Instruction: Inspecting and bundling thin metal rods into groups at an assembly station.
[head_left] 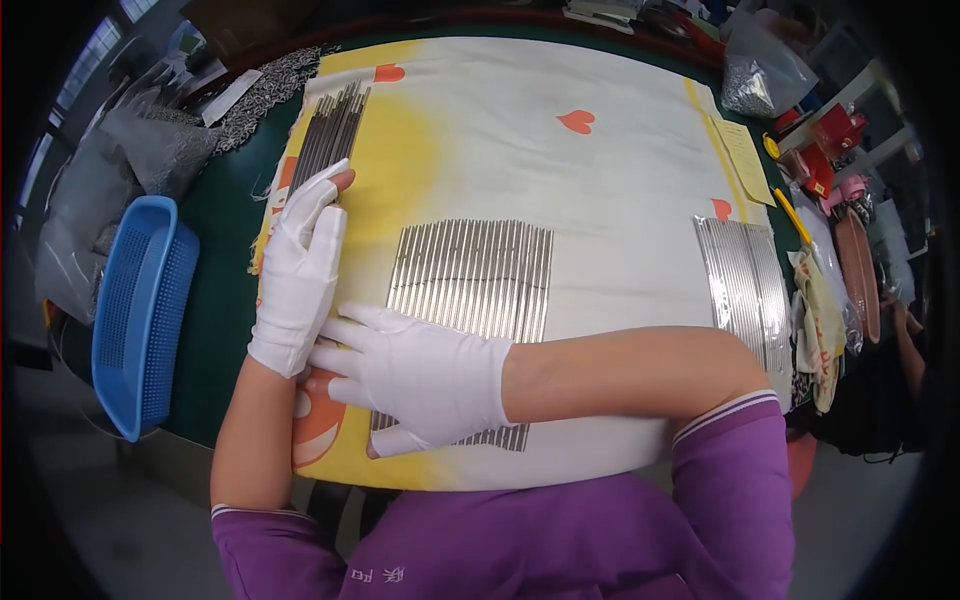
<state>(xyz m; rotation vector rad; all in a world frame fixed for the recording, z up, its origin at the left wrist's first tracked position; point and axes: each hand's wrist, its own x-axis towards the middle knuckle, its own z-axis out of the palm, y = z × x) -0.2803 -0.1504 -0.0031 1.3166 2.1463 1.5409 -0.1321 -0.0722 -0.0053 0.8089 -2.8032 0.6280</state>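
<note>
My left hand (300,270), in a white glove with bare fingertips, stands on its edge at the left of the cloth. Its fingers reach forward, slightly bent, with the thumb apart from them. It covers the near end of a bundle of dark grey metal rods (333,130); whether it touches them is hidden. My right hand (415,375), gloved the same way, lies palm down with fingers spread across a flat row of shiny metal rods (470,265). The right fingertips come close to my left wrist. Part of that row is hidden beneath the right hand and forearm.
Another row of thin silvery rods (745,285) lies at the right of the pale cloth (620,210). A blue basket (145,315) stands at the left. Bags of metal parts (165,145) and a heap of small metal pieces (265,100) are behind it. A yellow paper (742,160) lies far right.
</note>
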